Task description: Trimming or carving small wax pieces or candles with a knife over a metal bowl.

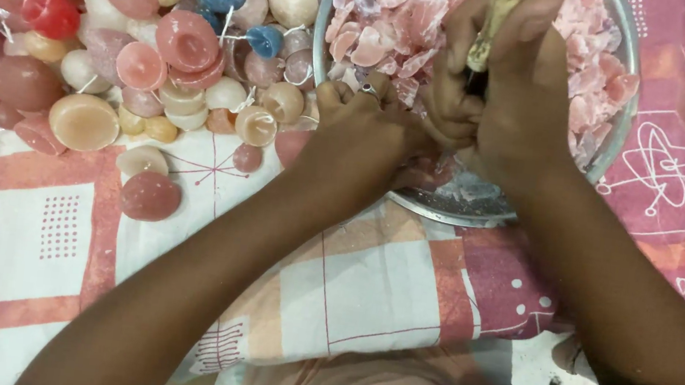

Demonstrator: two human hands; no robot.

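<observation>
Scraping wax over the metal bowl (617, 121) goes best with short strokes: the right hand (516, 100) is clenched around a pale tool handle (493, 20), the left hand (368, 122) closed on something hidden (likely a candle). Pink wax flakes (396, 27) lie beneath both hands; the candle pile (161, 51) sits beyond the left hand.

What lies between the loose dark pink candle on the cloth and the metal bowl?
In the head view, the left hand and forearm cross between the dark pink candle and metal bowl.

Both hands meet over a metal bowl (617, 121) of pink wax shards (388, 17); the right hand (500, 90) grips a pale tool (491, 20), the left hand (367, 126) curls beside it, and round candles (161, 51) are heaped far left.
</observation>
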